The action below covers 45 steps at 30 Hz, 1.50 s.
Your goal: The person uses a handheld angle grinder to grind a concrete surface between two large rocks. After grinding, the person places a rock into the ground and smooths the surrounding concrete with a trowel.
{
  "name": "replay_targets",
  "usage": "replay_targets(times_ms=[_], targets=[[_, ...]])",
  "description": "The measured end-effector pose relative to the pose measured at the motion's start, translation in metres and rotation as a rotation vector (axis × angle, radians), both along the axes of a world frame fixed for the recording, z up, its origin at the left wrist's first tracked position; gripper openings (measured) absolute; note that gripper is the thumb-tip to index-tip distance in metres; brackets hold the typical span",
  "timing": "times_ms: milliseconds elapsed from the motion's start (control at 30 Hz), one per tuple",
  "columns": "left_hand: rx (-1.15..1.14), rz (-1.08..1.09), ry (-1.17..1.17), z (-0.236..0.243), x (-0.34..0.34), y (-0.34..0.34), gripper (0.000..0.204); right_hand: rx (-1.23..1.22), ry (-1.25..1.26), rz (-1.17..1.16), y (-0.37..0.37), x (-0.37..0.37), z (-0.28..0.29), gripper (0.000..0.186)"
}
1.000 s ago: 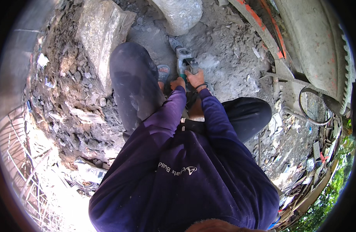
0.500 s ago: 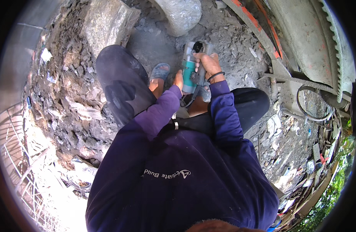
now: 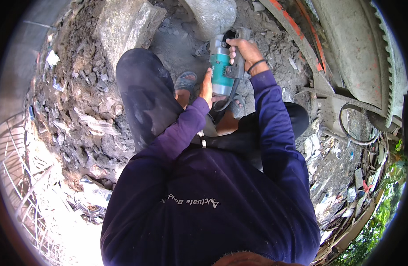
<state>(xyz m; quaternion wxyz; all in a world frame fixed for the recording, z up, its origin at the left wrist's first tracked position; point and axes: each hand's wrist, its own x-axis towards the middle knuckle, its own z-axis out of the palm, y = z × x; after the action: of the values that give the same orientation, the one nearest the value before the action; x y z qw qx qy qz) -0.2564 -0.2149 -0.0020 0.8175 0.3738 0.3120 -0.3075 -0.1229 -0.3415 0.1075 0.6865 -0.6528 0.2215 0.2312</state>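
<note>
We hold the green and grey power tool (image 3: 221, 71) between both hands, above the dusty ground (image 3: 175, 51) and just this side of the pale, rounded concrete post (image 3: 214, 17). Our right hand (image 3: 246, 51) is wrapped around its grey upper part, and our left hand (image 3: 206, 88) is cupped against its side and lower end. A second ago our hands are close together at the tool's near end, with its nose toward the post; now they are farther apart and its green casing faces us.
</note>
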Motion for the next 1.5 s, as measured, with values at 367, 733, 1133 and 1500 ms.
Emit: replay_targets(times_ms=[367,733,1133,1500], targets=[[-0.046,0.119,0.002,-0.007,0.040,-0.001,0.070,-0.094,0.023,0.113,0.023,0.077,-0.005,0.015],[0.025,0.152,0.033,-0.027,0.023,-0.012,0.066,-0.144,-0.032,0.056,0.019,0.052,-0.015,0.017],[-0.369,0.568,0.417,-0.052,-0.032,-0.032,0.068,-0.280,-0.095,0.040,0.035,-0.032,-0.053,0.024],[-0.347,0.556,0.383,-0.087,-0.053,-0.032,0.056,-0.257,-0.112,-0.031,0.026,-0.069,-0.080,0.026]])
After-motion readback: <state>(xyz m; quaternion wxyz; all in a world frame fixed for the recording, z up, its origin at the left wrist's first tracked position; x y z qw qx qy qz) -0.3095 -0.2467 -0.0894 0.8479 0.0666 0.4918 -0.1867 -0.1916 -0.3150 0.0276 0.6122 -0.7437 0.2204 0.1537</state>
